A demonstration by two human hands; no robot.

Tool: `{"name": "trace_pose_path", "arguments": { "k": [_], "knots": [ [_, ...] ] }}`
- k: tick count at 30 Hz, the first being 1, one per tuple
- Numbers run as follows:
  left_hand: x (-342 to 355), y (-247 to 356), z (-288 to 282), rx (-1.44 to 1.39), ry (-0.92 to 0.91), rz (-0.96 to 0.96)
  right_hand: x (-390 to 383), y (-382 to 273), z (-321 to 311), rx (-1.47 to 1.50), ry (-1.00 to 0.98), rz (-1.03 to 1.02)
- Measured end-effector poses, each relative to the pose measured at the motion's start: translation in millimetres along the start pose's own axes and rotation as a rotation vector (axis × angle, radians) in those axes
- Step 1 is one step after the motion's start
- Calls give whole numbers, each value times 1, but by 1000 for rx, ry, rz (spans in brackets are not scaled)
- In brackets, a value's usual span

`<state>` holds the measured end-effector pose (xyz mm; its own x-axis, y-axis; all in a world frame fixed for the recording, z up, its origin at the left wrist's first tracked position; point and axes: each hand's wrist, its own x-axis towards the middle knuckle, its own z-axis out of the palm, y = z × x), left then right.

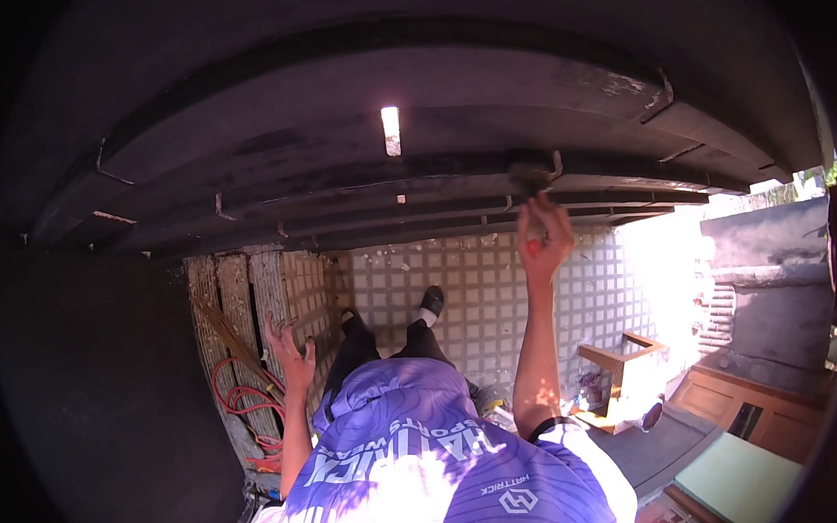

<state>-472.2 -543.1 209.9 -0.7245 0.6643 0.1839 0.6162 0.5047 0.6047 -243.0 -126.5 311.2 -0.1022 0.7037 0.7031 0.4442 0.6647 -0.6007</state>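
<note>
- Gripping a dark, blurred, brush-like tool (532, 176) in the curled fingers of the right hand (547, 240).
- Extending it just beyond the fingertips, toward a broad, blackish, ledged panel (469, 135); contact impossible to tell.
- Holding the left hand (293, 351) empty, fingers spread and bent, near long, ribbed, greyish boards (268, 283).

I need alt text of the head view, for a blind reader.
The right hand holds a blurred dark tool at a dark ribbed panel. The left hand is open and empty, near red cord; the floor is tiled.
</note>
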Motion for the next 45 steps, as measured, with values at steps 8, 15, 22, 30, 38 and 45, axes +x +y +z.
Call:
{"name": "trace_pose_path", "arguments": {
  "k": [8,15,22,30,38,45],
  "knots": [
    [-1,-4,-6,-22,-10,-29,-13,-28,8,-11,-99,65],
    [-2,-38,-15,-79,13,-6,-35,-53,29,76,-157,-91],
    [9,-67,-23,-128,31,-13,-52,-112,69,63,-164,-66],
    [15,-104,-27,-174,-23,25,-79,-159,92,199,-282,-75],
    [15,-151,-42,-221,11,-5,-63,-112,72,-207,-75,-27],
    [43,-168,-44,-231,-15,101,-155,-311,212,308,-353,-201]
  ]
}}
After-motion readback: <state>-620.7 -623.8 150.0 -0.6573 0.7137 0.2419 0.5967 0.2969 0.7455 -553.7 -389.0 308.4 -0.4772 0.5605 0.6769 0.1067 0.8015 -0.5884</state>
